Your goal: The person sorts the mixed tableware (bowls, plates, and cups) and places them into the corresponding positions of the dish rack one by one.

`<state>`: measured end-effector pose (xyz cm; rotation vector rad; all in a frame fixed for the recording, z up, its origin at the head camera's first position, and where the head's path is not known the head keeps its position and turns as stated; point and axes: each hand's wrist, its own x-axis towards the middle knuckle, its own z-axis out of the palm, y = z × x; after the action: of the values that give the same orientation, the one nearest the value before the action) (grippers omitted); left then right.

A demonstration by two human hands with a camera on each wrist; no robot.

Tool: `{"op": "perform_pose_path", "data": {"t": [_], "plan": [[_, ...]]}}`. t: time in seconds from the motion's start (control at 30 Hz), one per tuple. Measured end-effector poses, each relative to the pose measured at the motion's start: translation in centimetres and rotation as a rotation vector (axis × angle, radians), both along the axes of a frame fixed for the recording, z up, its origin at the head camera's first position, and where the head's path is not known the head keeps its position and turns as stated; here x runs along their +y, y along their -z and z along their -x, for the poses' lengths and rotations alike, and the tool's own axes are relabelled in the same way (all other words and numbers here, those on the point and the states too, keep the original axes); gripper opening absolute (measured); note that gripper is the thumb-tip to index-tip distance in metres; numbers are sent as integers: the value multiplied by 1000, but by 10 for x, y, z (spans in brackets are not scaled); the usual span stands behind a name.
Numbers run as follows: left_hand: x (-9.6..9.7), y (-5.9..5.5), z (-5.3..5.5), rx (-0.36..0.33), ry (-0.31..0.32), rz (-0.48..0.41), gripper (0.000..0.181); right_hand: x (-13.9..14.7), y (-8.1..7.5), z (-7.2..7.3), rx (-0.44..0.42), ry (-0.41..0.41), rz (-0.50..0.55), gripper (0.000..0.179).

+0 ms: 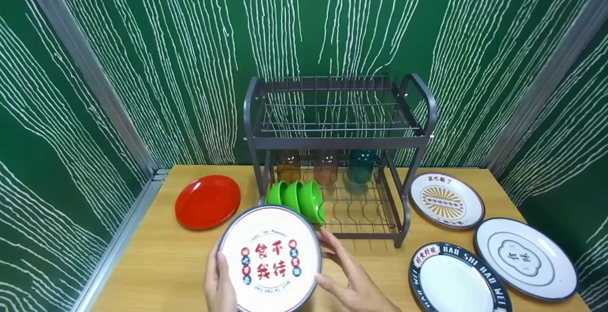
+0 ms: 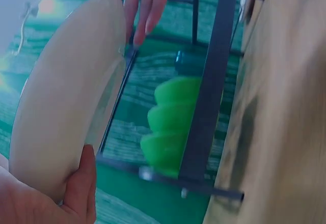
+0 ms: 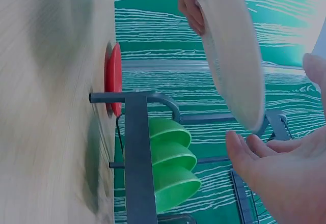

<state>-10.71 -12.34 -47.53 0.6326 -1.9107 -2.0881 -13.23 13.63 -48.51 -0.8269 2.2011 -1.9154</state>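
A white plate (image 1: 270, 257) with a blue rim and red and blue Chinese characters is held up in front of the rack, its face toward the head camera. My left hand (image 1: 219, 281) grips its left edge, thumb on the front; in the left wrist view, that hand (image 2: 66, 198) pinches the lower rim. At the plate's right edge is my right hand (image 1: 354, 278), fingers and thumb spread. The right wrist view shows this hand (image 3: 290, 168) not closed round the plate (image 3: 232, 56), with its fingertips close to the rim; whether they touch is unclear.
Behind the plate stands a dark two-tier dish rack (image 1: 337, 142). Three green bowls (image 1: 311, 203) and several tinted glasses (image 1: 362, 167) occupy its lower tier. A red plate (image 1: 208, 203) lies left; patterned white plates (image 1: 446, 200) lie right, including one with a dark lettered rim (image 1: 458, 281).
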Motion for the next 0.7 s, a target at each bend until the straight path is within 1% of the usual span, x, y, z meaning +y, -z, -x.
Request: {"op": "perform_pose_path", "data": {"t": [0.03, 0.07, 0.13, 0.2, 0.27, 0.3, 0.33, 0.37, 0.47, 0.6, 0.7], "plan": [[4, -2, 1, -1, 14, 3, 57, 0, -1, 0, -56, -11, 19, 78], [9, -4, 1, 12, 24, 7, 57, 0, -3, -1, -116, -22, 50, 79], [17, -8, 4, 24, 50, 16, 57, 0, -6, -2, -224, -16, 120, 82], [25, -12, 6, 41, 79, 19, 56, 2, -9, -2, -287, 20, 171, 84], [32, -15, 11, 66, 115, 13, 53, 5, -12, -2, -322, 67, 212, 84], [35, -17, 14, 65, 138, 8, 52, 7, -13, -1, -326, 89, 225, 84], [38, -19, 17, 80, 157, 2, 50, 10, -13, 0, -324, 103, 233, 82], [41, -21, 20, 87, 175, 0, 48, 12, -14, 1, -310, 112, 240, 80], [47, -28, 30, 145, 222, 12, 47, 16, -15, 3, -252, 144, 288, 75], [53, -32, 40, 218, 262, 32, 46, 18, -16, 5, -158, 229, 300, 70], [56, -32, 45, 262, 280, 39, 45, 18, -16, 5, -109, 284, 300, 66]]}}
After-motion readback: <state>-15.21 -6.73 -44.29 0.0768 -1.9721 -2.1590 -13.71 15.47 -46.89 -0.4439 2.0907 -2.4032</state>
